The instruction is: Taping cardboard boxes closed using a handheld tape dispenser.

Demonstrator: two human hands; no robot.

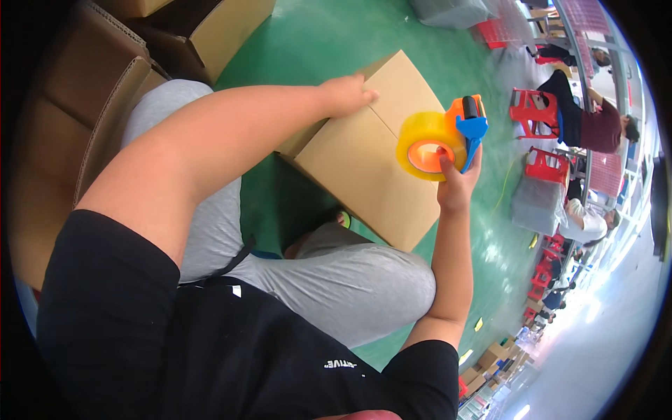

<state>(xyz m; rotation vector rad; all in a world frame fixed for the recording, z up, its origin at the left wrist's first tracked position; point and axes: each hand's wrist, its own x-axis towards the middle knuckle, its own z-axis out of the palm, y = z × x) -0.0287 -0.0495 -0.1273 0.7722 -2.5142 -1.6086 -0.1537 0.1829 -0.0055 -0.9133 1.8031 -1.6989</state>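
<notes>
A tan cardboard box (350, 175) stands tilted in the picture before my legs, its top flaps meeting at a straight seam. My left hand (348, 96) is closed over the box's far left edge, a fingertip pressed by the end of the seam; its other fingers are partly hidden. In my right hand (460, 183) is a tape dispenser (473, 126), orange and blue with a black roller. It carries a thick roll of yellow tape (413, 129) and is held over the right end of the seam. Whether tape touches the box I cannot tell.
Large open cartons (98, 105) stand close on my left, another carton (224, 38) beyond them. Green floor (322, 42) surrounds the box. At the right, people sit on red stools (535, 113) along workbenches, with a grey covered stack (537, 203) nearby.
</notes>
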